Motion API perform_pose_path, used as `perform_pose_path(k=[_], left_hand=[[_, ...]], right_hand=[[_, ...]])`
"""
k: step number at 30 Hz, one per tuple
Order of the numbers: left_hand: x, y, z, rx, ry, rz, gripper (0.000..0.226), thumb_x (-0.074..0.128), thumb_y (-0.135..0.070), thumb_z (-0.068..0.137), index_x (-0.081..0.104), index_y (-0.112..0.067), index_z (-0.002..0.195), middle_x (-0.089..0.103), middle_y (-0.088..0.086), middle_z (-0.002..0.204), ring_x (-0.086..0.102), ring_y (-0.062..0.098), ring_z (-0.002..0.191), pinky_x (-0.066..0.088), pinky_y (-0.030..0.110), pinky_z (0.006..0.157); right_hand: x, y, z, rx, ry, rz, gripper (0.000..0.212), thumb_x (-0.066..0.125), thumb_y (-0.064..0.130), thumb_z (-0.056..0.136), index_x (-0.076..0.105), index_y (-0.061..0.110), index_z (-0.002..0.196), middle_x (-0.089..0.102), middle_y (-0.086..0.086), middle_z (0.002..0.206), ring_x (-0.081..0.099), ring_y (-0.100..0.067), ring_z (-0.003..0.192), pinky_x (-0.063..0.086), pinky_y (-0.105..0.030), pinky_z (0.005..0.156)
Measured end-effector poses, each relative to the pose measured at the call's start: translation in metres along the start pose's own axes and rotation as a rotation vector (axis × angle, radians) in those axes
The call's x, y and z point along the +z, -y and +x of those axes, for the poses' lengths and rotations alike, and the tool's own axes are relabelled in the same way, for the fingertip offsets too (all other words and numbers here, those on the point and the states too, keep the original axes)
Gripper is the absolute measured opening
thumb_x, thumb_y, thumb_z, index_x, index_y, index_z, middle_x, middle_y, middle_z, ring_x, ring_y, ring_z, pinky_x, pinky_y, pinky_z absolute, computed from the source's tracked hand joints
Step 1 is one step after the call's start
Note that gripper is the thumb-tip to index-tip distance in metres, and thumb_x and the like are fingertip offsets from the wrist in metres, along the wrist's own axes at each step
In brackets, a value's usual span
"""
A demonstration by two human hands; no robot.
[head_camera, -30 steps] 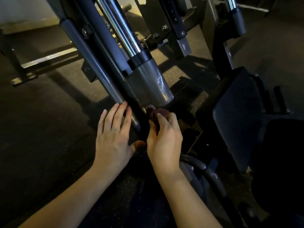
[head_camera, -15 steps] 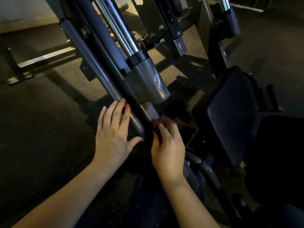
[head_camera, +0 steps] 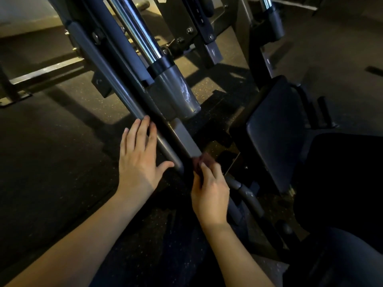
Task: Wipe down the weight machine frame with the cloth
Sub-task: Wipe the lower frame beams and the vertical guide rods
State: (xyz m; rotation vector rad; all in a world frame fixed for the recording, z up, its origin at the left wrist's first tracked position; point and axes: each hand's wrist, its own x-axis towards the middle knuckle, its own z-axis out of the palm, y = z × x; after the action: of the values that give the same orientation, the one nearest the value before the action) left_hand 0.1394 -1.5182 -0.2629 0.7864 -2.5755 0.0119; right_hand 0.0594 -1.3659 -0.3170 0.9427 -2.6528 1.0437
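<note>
The weight machine frame (head_camera: 116, 79) slants from the upper left down to the centre as grey steel bars, with a chrome rod and grey sleeve (head_camera: 176, 94) beside them. My left hand (head_camera: 138, 158) rests flat with straight fingers against the lower end of the grey bar. My right hand (head_camera: 209, 191) pinches a small dark red cloth (head_camera: 202, 161) and holds it against the lower end of the flat grey bar (head_camera: 185, 137). Most of the cloth is hidden by my fingers and motion blur.
A dark padded seat (head_camera: 275, 129) stands to the right, with a curved grey handle (head_camera: 246, 193) below it. Speckled black rubber floor (head_camera: 51, 141) spreads to the left. More frame posts and a bolted plate (head_camera: 186, 23) rise at the back.
My right hand has slid the cloth down the flat bar, away from the grey sleeve, baring more of the bar. My left hand has stayed on the grey bar.
</note>
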Motion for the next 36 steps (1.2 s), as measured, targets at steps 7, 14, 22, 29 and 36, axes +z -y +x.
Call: perform_pose_path(k=[7,14,22,29,36], left_hand=[[-0.004,-0.006,-0.003,-0.006,0.027,-0.006,0.108,0.085,-0.040,0.077,0.025,-0.005,0.159,0.014,0.016,0.169,0.008,0.031,0.157,0.012,0.055,0.127],[0.001,-0.032,-0.008,0.086,0.072,-0.005,0.109,0.081,-0.046,0.078,0.022,-0.006,0.160,0.015,0.020,0.167,0.008,0.034,0.157,0.016,0.058,0.125],[0.014,-0.042,-0.019,0.182,0.120,-0.012,0.108,0.080,-0.052,0.077,0.027,-0.004,0.158,0.014,0.022,0.167,0.011,0.035,0.156,0.015,0.057,0.126],[0.022,-0.059,-0.017,0.369,0.114,-0.185,0.073,0.074,-0.041,0.088,0.050,-0.009,0.148,0.026,0.014,0.166,0.014,0.025,0.157,0.011,0.051,0.128],[0.029,-0.061,-0.013,0.390,0.136,-0.236,0.060,0.074,-0.037,0.089,0.059,-0.011,0.141,0.037,0.014,0.161,0.024,0.027,0.154,0.012,0.050,0.128]], right_hand=[[0.003,-0.021,-0.058,0.120,0.058,0.029,0.019,0.061,0.028,0.099,0.070,0.026,0.115,0.059,0.011,0.122,0.061,-0.004,0.107,0.055,-0.025,0.096],[-0.009,-0.058,-0.057,1.050,-0.345,0.520,0.016,0.065,0.025,0.098,0.074,0.012,0.094,0.073,-0.006,0.088,0.070,-0.024,0.088,0.058,-0.050,0.091],[-0.010,-0.019,-0.045,0.828,-0.059,0.803,0.015,0.066,0.024,0.098,0.075,0.022,0.110,0.074,-0.001,0.110,0.068,-0.019,0.108,0.052,-0.050,0.103],[-0.099,-0.029,-0.045,0.440,-0.163,0.354,0.006,0.066,0.027,0.096,0.071,0.028,0.100,0.064,0.011,0.093,0.062,0.000,0.088,0.053,-0.019,0.078],[-0.097,-0.089,0.005,0.428,-0.098,-0.029,0.006,0.064,0.016,0.095,0.068,0.013,0.099,0.057,0.002,0.098,0.061,-0.018,0.090,0.038,-0.022,0.076]])
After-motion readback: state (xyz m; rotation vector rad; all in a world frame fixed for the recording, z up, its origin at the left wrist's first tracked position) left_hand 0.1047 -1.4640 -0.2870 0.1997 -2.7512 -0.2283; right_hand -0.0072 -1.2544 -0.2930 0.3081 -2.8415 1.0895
